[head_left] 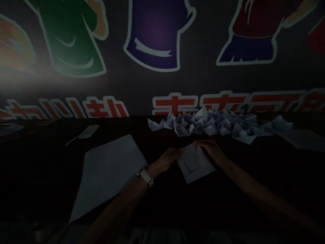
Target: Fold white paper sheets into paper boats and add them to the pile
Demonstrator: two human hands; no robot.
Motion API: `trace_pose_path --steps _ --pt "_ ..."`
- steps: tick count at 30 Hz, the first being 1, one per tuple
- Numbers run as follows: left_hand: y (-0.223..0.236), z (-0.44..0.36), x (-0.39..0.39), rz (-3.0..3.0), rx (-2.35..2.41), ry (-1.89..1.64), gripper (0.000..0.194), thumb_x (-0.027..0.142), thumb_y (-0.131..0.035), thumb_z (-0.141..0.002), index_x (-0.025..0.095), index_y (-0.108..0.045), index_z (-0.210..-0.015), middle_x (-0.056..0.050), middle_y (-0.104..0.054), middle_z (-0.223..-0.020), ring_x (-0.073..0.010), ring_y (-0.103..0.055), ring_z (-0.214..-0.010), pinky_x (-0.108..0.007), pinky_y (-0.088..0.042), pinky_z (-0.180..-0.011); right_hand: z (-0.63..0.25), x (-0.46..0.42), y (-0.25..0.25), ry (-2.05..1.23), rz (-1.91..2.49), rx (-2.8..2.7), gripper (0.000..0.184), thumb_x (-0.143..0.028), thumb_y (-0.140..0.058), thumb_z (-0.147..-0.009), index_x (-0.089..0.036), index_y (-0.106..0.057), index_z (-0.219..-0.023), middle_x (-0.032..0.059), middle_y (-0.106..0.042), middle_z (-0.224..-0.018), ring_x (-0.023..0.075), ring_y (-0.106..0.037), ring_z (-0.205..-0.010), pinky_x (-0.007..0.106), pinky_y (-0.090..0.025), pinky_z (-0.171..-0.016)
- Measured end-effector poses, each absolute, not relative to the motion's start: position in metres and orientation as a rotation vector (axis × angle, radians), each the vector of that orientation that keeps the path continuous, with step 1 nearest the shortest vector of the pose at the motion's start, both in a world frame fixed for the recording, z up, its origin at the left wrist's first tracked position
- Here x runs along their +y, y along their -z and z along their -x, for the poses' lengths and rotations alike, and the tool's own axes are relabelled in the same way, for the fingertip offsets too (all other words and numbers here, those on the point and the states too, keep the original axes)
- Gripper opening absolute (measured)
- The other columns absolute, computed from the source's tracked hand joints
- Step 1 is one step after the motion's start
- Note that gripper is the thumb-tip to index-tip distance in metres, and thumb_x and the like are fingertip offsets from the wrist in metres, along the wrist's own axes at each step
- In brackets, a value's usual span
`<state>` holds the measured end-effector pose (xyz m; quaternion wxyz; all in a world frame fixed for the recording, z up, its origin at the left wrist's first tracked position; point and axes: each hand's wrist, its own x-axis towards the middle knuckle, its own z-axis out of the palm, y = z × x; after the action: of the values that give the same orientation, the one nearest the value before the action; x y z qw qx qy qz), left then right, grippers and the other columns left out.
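A white folded sheet of paper [196, 162] is held between my hands over the dark table, with a smaller square flap showing on its face. My left hand [170, 158], with a light watch on the wrist, pinches its left edge. At the far upper edge, the fingers of my right hand [209, 148] close on the same paper; the fingertips are partly hidden and dim. Beyond my hands lies a pile of white folded paper boats [210, 123]. To the left, larger flat white sheets [109, 173] rest partly behind my left forearm.
A small white object with a thin cord-like end [88, 131] lies at the back left. Flat papers [303, 139] are at the right, beside the boats. Behind the table [162, 206] stands a wall [115, 67] with cartoon figures and red characters. The scene is very dark.
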<state>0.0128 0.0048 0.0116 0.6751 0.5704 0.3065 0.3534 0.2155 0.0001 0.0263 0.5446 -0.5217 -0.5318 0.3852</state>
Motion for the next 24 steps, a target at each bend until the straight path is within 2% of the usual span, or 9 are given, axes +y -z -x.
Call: trace_pose_path --steps 4,6,8,12,16,20,24 --pt "-0.011 -0.011 0.010 -1.342 0.762 -0.887 0.038 0.047 -0.071 -0.060 0.010 -0.067 -0.065 0.001 -0.056 -0.057 -0.0090 -0.045 -0.055 -0.022 -0.033 -0.054 -0.214 -0.005 -0.028 -1.159 1.230 -1.228 0.036 -0.052 -0.068 -0.060 -0.019 -0.072 -0.075 0.0036 -0.072 -0.075 0.0243 -0.065 -0.078 0.036 -0.047 -0.074" --pt "-0.011 -0.010 0.012 -1.315 0.803 -0.989 0.040 0.049 -0.070 -0.059 0.010 -0.066 -0.064 0.000 -0.057 -0.057 -0.0096 -0.046 -0.055 -0.022 -0.033 -0.053 -0.213 -0.008 -0.028 -1.333 1.205 -1.259 0.042 -0.055 -0.061 -0.067 -0.016 -0.072 -0.079 0.0047 -0.072 -0.074 0.0225 -0.066 -0.073 0.034 -0.048 -0.071" --pt "-0.011 -0.009 0.013 -1.255 0.826 -1.081 0.043 0.052 -0.069 -0.059 0.010 -0.067 -0.067 -0.001 -0.058 -0.060 -0.0105 -0.048 -0.057 -0.022 -0.035 -0.053 -0.212 -0.009 -0.026 -1.439 1.212 -1.293 0.042 -0.054 -0.062 -0.068 -0.014 -0.071 -0.079 0.0055 -0.071 -0.073 0.0211 -0.066 -0.070 0.032 -0.049 -0.068" --pt "-0.016 -0.007 0.014 -1.183 0.833 -1.122 0.046 0.055 -0.069 -0.059 0.010 -0.065 -0.069 -0.001 -0.059 -0.062 -0.0109 -0.051 -0.058 -0.022 -0.038 -0.054 -0.212 -0.004 -0.019 -1.478 1.250 -1.243 0.034 -0.043 -0.072 -0.062 -0.012 -0.070 -0.076 0.0075 -0.071 -0.076 0.0201 -0.065 -0.067 0.031 -0.051 -0.064" --pt "-0.023 -0.003 0.014 -1.129 0.786 -1.036 0.046 0.056 -0.068 -0.059 0.011 -0.064 -0.067 -0.002 -0.059 -0.063 -0.0102 -0.052 -0.057 -0.022 -0.041 -0.056 -0.216 0.001 -0.016 -1.501 1.223 -1.201 0.029 -0.039 -0.072 -0.065 -0.013 -0.071 -0.077 0.0071 -0.071 -0.077 0.0187 -0.065 -0.067 0.031 -0.053 -0.065" --pt "-0.023 -0.001 0.015 -1.128 0.735 -1.016 0.045 0.053 -0.072 -0.056 0.011 -0.064 -0.069 -0.002 -0.062 -0.067 -0.0107 -0.055 -0.061 -0.023 -0.044 -0.059 -0.220 0.001 -0.019 -1.558 1.172 -1.182 0.026 -0.040 -0.072 -0.064 -0.015 -0.070 -0.074 0.0055 -0.071 -0.077 0.0177 -0.065 -0.067 0.031 -0.054 -0.064" --pt "-0.018 -0.001 0.017 -1.154 0.775 -1.022 0.048 0.054 -0.069 -0.060 0.011 -0.066 -0.081 -0.005 -0.064 -0.073 -0.0128 -0.057 -0.065 -0.025 -0.046 -0.061 -0.221 0.001 -0.020 -1.502 1.143 -1.241 0.031 -0.045 -0.072 -0.062 -0.014 -0.069 -0.071 0.0046 -0.070 -0.071 0.0171 -0.064 -0.063 0.030 -0.054 -0.061"
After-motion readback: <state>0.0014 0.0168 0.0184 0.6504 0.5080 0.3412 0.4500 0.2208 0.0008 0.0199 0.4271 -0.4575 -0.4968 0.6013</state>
